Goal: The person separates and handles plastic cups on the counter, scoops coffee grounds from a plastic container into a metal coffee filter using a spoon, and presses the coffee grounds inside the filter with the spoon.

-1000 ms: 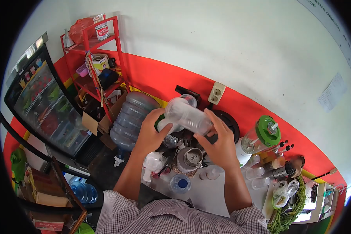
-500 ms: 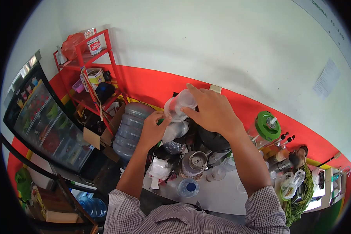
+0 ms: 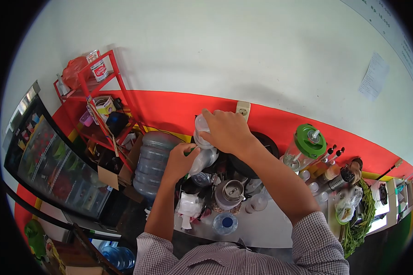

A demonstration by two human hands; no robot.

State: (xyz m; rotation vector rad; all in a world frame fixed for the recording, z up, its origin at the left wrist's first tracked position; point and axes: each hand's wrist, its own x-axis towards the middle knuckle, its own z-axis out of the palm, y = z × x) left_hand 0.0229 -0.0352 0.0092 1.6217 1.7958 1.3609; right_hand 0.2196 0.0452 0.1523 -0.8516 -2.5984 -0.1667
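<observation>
My right hand [image 3: 228, 132] is closed around a clear plastic cup [image 3: 201, 123], held up in front of the red wall band. Lower down, my left hand [image 3: 179, 160] has thumb and forefinger curled together at the edge of a stack of clear plastic cups [image 3: 203, 159]. Part of the right-hand cup is hidden behind my fingers, and how firmly the left fingers grip the stack is hard to see. Beneath the hands stand a metal-and-grey appliance [image 3: 229, 191] with a round top and a clear bottle with a blue cap [image 3: 225, 222].
A large water jug [image 3: 155, 160] stands left of my left arm. To the right is a dispenser with a green lid [image 3: 310, 141]. Further left are a red shelf [image 3: 116, 68] and a glass-door fridge [image 3: 59, 165]. A wall socket [image 3: 243, 110] sits behind my right hand.
My right hand and its cup have shifted slightly left and down in view. My left hand sits a little lower. The whole view has turned slightly.
</observation>
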